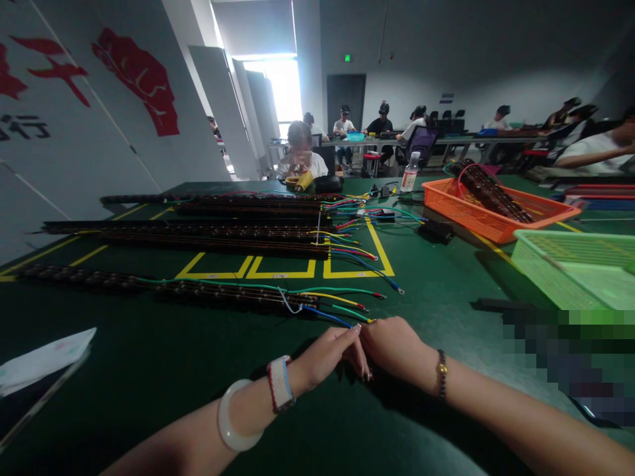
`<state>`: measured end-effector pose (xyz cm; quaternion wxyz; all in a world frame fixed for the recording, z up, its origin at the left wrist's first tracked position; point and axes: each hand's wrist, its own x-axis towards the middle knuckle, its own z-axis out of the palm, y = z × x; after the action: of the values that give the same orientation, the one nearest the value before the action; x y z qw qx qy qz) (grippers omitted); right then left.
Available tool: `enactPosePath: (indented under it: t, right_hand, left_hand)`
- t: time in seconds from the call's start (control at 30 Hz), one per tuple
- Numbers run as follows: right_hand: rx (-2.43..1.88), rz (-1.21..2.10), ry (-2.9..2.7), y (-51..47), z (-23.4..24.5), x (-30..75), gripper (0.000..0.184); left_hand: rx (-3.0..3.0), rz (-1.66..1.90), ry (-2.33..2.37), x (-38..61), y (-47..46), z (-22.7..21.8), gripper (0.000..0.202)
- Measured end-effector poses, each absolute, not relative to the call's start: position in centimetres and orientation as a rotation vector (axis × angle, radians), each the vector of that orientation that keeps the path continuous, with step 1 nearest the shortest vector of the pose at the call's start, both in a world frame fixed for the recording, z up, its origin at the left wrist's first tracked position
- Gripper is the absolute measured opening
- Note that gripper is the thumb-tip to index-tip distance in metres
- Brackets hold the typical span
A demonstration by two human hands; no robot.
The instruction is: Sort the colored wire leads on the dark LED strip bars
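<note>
My left hand (325, 354) is closed at the end of a blue wire (325, 316), thumb pressed on the fingers. Against it rests my right hand (394, 344), curled with its knuckles up at the yellow-tipped end of a short green wire (350, 312); its fingertips are mostly hidden. Both wires come out of a long dark wire harness (198, 294) lying across the table, with a white cable tie (288, 303) near its end. A yellow wire (337, 300) and a longer green wire (342, 289), with red-sleeved ends, lie loose just beyond my hands.
More dark harnesses (208, 231) lie behind, over yellow tape outlines (282, 275) on the green table. To the right stand an orange basket (461, 205), a green basket (540, 271) and a bottle (409, 173). A person (302, 158) sits across; others work farther back.
</note>
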<state>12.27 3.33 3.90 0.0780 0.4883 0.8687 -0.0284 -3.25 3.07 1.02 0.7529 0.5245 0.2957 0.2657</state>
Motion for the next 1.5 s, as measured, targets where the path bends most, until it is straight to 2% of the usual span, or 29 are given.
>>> enactPosePath:
  t: [0.2, 0.4, 0.53, 0.77, 0.87, 1.0, 1.3, 1.5]
  right_hand:
    - [1.629, -0.105, 2.941, 5.5, 5.3, 13.6, 0.028]
    - [1.664, -0.311, 3.263, 9.5, 2.3, 15.3, 0.025]
    - [1.560, -0.404, 3.254, 10.6, 1.0, 15.6, 0.032]
    - [1.356, -0.903, 3.088, 10.1, 2.1, 14.8, 0.034]
    - [1.370, -0.987, 3.030, 9.7, 2.4, 14.2, 0.038]
    - [1.445, -0.907, 2.991, 9.2, 2.2, 13.2, 0.038]
    - [1.466, -0.861, 3.045, 8.8, 1.1, 12.6, 0.017]
    - [1.449, -0.205, 3.121, 7.9, 1.7, 12.2, 0.012]
  left_hand:
    - [1.108, 0.585, 0.662, -3.1, 3.0, 1.2, 0.056]
    - [1.156, 0.534, 0.701, -3.1, 2.9, 1.6, 0.058]
    - [1.192, 0.512, 0.708, -3.1, 2.9, 1.9, 0.058]
    - [1.219, 0.497, 0.733, -3.1, 2.8, 2.1, 0.057]
    - [1.204, 0.511, 0.728, -3.1, 2.8, 2.0, 0.055]
    - [1.212, 0.509, 0.706, -3.0, 2.9, 1.7, 0.055]
    - [1.130, 0.588, 0.668, -3.1, 3.0, 0.9, 0.052]
    - [0.943, 0.696, 0.646, -3.1, 3.3, 0.6, 0.061]
